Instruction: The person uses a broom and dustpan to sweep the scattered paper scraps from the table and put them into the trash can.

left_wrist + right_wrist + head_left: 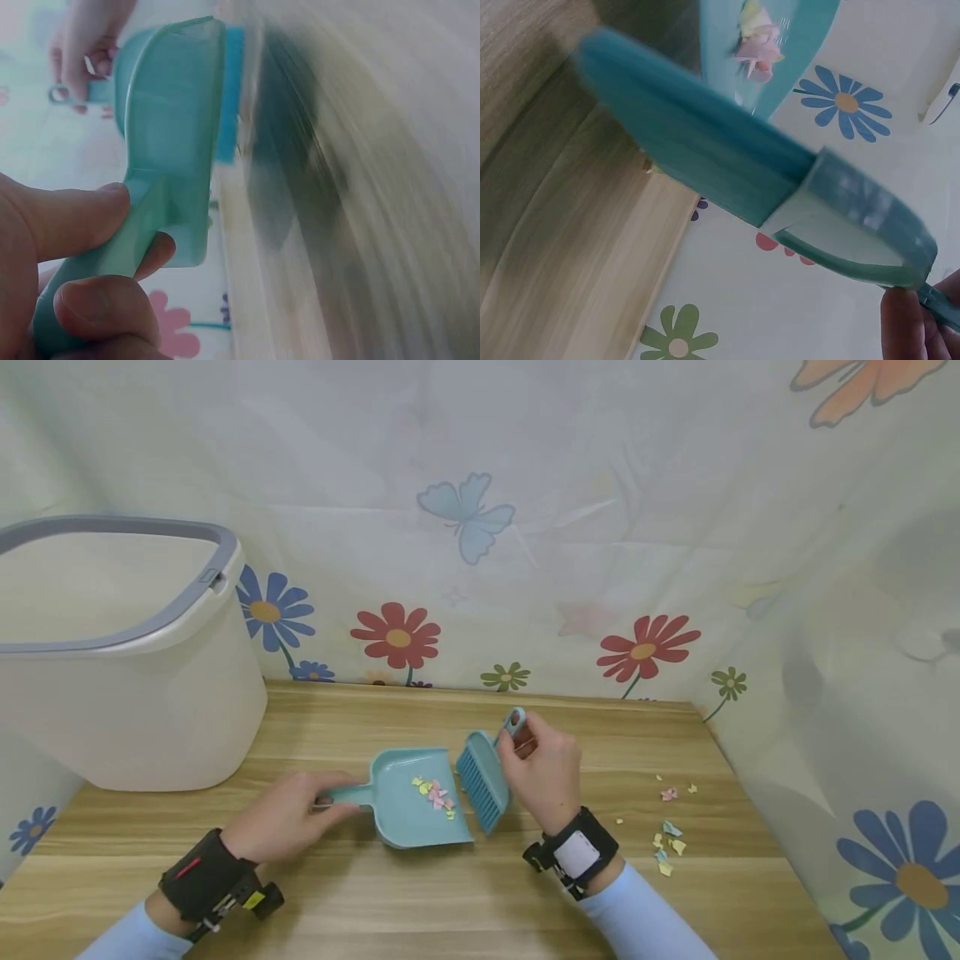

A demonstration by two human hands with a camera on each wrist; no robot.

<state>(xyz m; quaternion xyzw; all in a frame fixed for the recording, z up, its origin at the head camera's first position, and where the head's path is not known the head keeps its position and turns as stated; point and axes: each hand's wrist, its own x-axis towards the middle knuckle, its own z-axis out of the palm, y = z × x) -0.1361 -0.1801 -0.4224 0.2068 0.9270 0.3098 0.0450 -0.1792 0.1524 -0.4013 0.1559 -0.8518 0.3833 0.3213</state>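
- Head view: your left hand (288, 817) grips the dustpan (417, 797) handle, holding it flat on the table (450, 902); your right hand (542, 770) pinches the brush (483, 779) at its mouth, beside paper scraps (435, 793).
- Left wrist: fingers (71, 214) wrap the handle, steadying the pan.
- Right wrist: fingertips (907, 326) pinch the brush handle; bristles angle toward the pan.

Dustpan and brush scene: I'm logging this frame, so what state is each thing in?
Dustpan: on the table, handle gripped by left hand, some scraps inside.
Brush: bristles at the pan's mouth, handle pinched by right hand.
Paper scraps: loose on the table.
Bin: open, upright.
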